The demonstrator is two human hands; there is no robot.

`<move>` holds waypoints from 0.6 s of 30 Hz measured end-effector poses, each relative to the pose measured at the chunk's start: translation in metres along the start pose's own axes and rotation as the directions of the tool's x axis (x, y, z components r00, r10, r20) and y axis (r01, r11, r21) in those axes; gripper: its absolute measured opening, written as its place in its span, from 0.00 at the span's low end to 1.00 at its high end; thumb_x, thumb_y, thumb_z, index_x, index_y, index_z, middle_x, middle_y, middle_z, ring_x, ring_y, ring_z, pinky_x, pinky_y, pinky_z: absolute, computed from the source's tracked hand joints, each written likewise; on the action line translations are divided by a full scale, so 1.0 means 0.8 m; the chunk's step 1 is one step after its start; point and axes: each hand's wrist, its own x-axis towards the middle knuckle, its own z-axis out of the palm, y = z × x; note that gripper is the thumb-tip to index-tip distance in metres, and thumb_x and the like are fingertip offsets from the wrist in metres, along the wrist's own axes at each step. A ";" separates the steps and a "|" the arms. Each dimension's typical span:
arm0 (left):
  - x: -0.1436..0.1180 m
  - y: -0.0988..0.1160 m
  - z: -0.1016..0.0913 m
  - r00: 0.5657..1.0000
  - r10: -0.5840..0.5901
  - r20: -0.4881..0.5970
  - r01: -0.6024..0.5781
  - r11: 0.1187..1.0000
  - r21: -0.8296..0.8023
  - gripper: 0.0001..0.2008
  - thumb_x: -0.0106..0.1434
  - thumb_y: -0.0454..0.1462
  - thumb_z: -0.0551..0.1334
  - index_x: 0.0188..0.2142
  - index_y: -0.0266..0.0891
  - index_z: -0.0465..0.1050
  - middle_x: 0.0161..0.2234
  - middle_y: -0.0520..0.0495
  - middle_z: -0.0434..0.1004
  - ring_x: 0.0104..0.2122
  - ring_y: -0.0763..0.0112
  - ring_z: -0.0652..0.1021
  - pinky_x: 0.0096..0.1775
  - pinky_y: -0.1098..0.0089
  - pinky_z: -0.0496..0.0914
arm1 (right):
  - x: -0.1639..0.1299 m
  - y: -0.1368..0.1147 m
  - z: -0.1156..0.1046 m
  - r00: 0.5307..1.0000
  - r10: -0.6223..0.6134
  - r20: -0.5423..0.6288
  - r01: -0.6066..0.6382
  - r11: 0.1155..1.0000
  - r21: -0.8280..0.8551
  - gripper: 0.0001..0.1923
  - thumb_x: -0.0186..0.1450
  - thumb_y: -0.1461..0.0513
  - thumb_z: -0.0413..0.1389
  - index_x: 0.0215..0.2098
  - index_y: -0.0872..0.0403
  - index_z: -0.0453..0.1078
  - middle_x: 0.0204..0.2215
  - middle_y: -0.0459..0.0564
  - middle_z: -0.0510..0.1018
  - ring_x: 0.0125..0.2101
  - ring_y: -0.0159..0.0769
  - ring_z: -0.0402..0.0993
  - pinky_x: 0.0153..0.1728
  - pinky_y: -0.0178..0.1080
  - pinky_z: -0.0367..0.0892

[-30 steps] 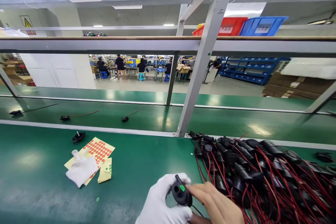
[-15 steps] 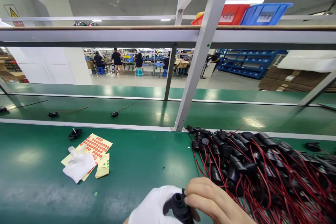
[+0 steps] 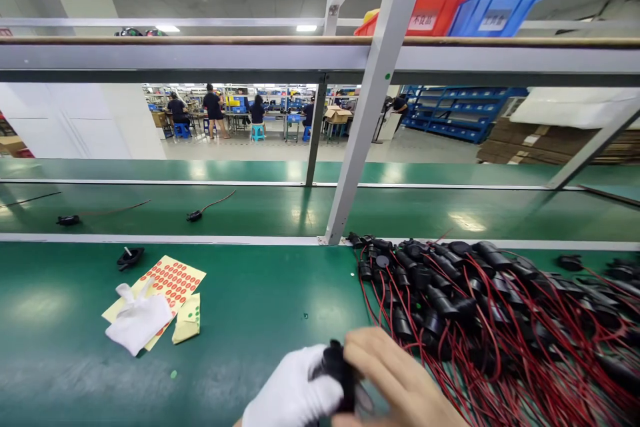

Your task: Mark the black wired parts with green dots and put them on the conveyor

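Note:
At the front edge of the bench, my left hand (image 3: 295,387), in a white glove, is wrapped round a small black pump (image 3: 339,373) with a rounded body. My right hand (image 3: 395,377), bare and slightly blurred, has its fingers curled against the pump's right side. The lower part of the pump is hidden by the hands. To the right lies a big heap of similar black pumps (image 3: 443,300) with red wires (image 3: 480,373) trailing toward me.
On the left lie a sheet of red stickers (image 3: 177,280), a crumpled white glove (image 3: 137,323), a piece with green dot stickers (image 3: 187,320) and a black part (image 3: 131,257). A slanted metal post (image 3: 365,127) rises behind the bench. Single wired pumps (image 3: 195,215) lie on the green strip beyond.
The pump has turned in my hands, so its round open end no longer faces me. My right fingers have shifted on it. The whole view has moved slightly.

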 end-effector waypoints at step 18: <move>0.022 -0.011 0.013 0.977 -0.087 0.193 0.211 0.492 -0.845 0.31 0.59 0.52 0.70 0.47 0.24 0.76 0.41 0.38 0.82 0.38 0.65 0.82 0.39 0.68 0.74 | 0.007 0.028 0.008 0.797 0.539 0.274 -0.598 0.638 0.484 0.24 0.72 0.42 0.44 0.41 0.51 0.69 0.34 0.48 0.74 0.36 0.39 0.72 0.38 0.38 0.69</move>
